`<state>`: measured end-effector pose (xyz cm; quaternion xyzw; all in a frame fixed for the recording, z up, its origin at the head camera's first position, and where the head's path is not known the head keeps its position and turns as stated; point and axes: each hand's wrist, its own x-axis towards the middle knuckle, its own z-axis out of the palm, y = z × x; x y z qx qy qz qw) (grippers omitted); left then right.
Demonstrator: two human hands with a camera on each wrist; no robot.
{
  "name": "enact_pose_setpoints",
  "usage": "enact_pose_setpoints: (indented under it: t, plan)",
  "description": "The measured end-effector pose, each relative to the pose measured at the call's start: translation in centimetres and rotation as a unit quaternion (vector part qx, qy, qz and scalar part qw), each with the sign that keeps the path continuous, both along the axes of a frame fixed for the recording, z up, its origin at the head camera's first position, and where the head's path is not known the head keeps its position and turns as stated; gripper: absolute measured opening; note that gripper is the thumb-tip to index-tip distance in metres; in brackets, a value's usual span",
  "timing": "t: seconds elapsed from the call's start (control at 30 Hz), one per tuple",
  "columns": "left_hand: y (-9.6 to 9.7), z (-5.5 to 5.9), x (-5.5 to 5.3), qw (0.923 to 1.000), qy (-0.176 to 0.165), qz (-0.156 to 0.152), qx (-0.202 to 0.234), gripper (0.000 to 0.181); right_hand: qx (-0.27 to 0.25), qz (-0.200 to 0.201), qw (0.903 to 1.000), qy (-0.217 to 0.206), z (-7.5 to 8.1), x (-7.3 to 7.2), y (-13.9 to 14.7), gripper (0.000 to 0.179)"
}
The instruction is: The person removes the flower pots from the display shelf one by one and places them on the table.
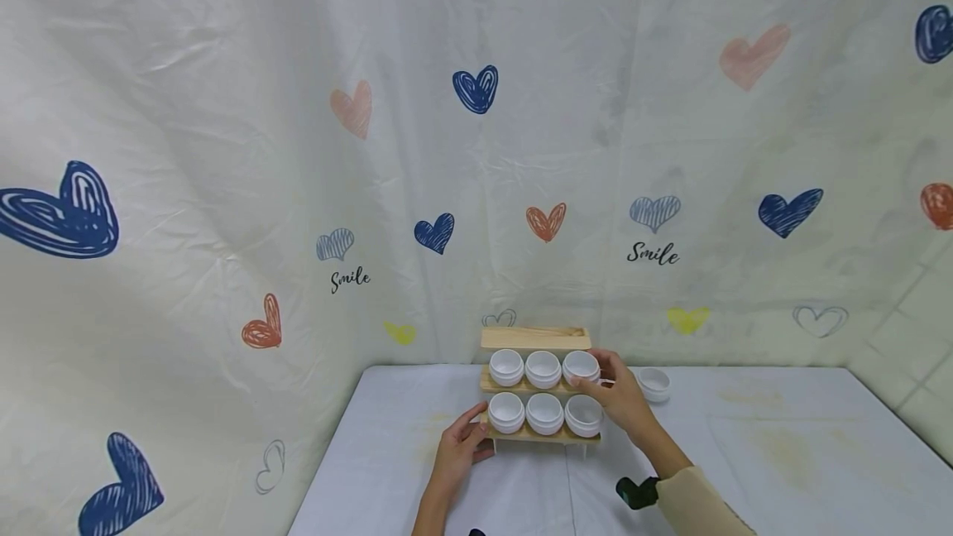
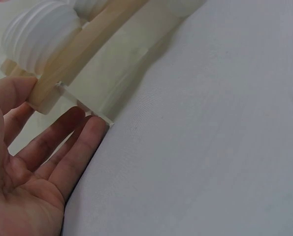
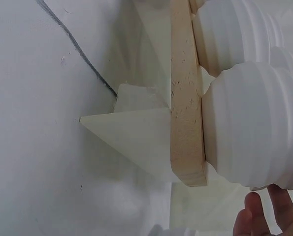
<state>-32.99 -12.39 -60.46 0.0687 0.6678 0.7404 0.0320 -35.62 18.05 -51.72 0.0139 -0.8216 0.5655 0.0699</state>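
Note:
A tiered wooden rack (image 1: 536,390) holds white ribbed cups in two rows. At the left end of its lower tier, my left hand (image 1: 457,447) pinches the wooden board (image 2: 62,73) between thumb and index finger. The other left fingers extend under the board beside a thin clear support (image 2: 84,103). My right hand (image 1: 621,395) is at the upper row's right end, its thumb in front of the end white cup (image 1: 581,366) and its fingers round the far side. In the right wrist view, right fingertips (image 3: 254,211) show beside a large white cup (image 3: 254,123).
Another white cup (image 1: 653,385) stands on the white-covered table (image 1: 744,453), right of the rack. Behind the table hangs a white curtain (image 1: 558,155) printed with hearts. A dark green object (image 1: 636,493) lies by the right sleeve (image 1: 700,503).

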Motion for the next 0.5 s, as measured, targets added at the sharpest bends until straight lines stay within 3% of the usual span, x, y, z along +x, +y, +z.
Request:
enact_pose_setpoints:
  t: [0.5]
  plan:
    - [0.05, 0.08, 0.09, 1.0000, -0.003, 0.005, -0.007, 0.049, 0.003, 0.000, 1.0000, -0.005, 0.28, 0.62, -0.02, 0.075]
